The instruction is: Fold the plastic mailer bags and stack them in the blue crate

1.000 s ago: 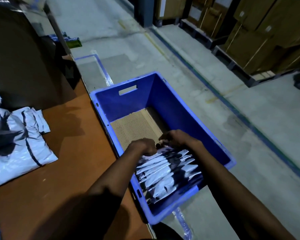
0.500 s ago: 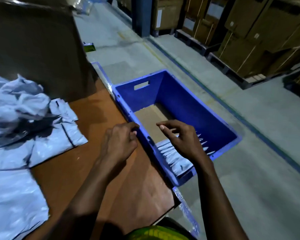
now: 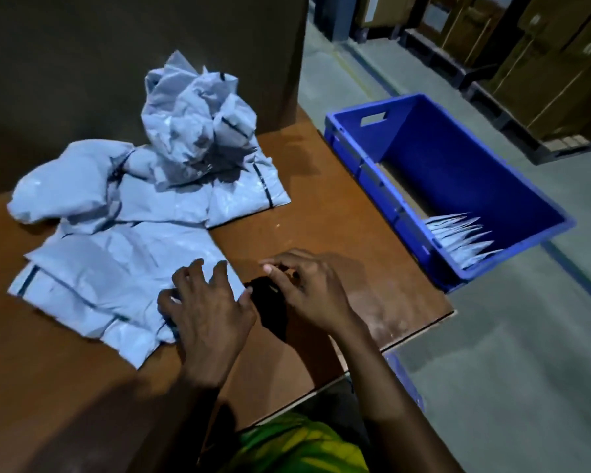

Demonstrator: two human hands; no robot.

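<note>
While the left hand [image 3: 207, 302] lies palm down on the near right corner of the flat mailer bag [image 3: 110, 281], fingers spread and pressing, the right hand [image 3: 307, 291] hovers just beside it over the table [image 3: 338, 213], fingers loosely curled, gripping nothing; the bag's long axis runs left to right, its dark-striped end pointing left. Folded bags [image 3: 458, 237] stand at the near end of the blue crate [image 3: 458, 158], right of the table.
</note>
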